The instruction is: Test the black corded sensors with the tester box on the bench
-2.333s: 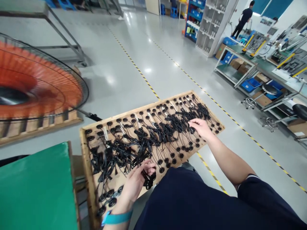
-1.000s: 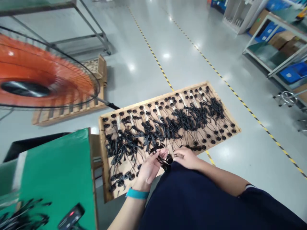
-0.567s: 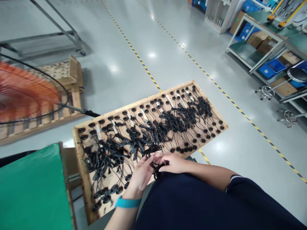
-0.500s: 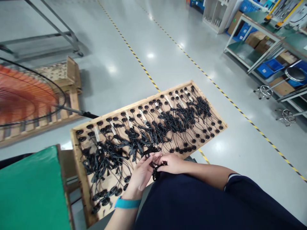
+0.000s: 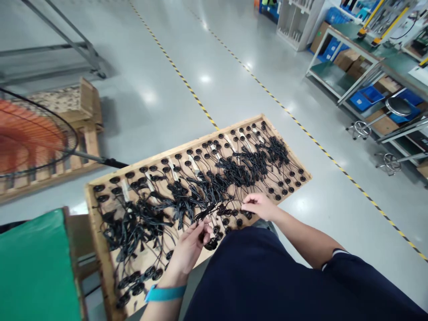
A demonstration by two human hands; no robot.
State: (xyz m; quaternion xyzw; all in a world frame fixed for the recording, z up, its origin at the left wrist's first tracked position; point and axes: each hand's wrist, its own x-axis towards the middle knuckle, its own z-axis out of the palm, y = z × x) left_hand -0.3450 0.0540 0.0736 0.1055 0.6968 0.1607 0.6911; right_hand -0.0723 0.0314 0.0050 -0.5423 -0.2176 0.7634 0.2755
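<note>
A shallow wooden tray (image 5: pixel 92 209) holds many bundled black cables (image 5: pixel 239 169) with round black discs (image 5: pixel 165 161) on their ends. At the tray's near edge, my left hand (image 5: pixel 191 243) has its fingers curled around a bundle of black cable (image 5: pixel 205 215); dark discs lie just right of its fingertips. My right hand (image 5: pixel 261 206) is farther right over the near rim, thumb and fingers pinched together above several discs. Whatever sits in that pinch is too small to make out. A blue band is around my left wrist.
An orange-bladed fan (image 5: pixel 30 133) stands at left, its pole reaching toward the tray. A green-topped surface (image 5: pixel 36 267) is close on the lower left. Wooden crate and pallet (image 5: pixel 83 147) lie behind the fan. Benches with blue bins (image 5: pixel 368 97) and a stool (image 5: pixel 397 107) are at right.
My hands were together over a cable bundle and have parted. The right hand has moved right and away from me; the left stays near the bundle. Loops and discs now lie spread between them.
</note>
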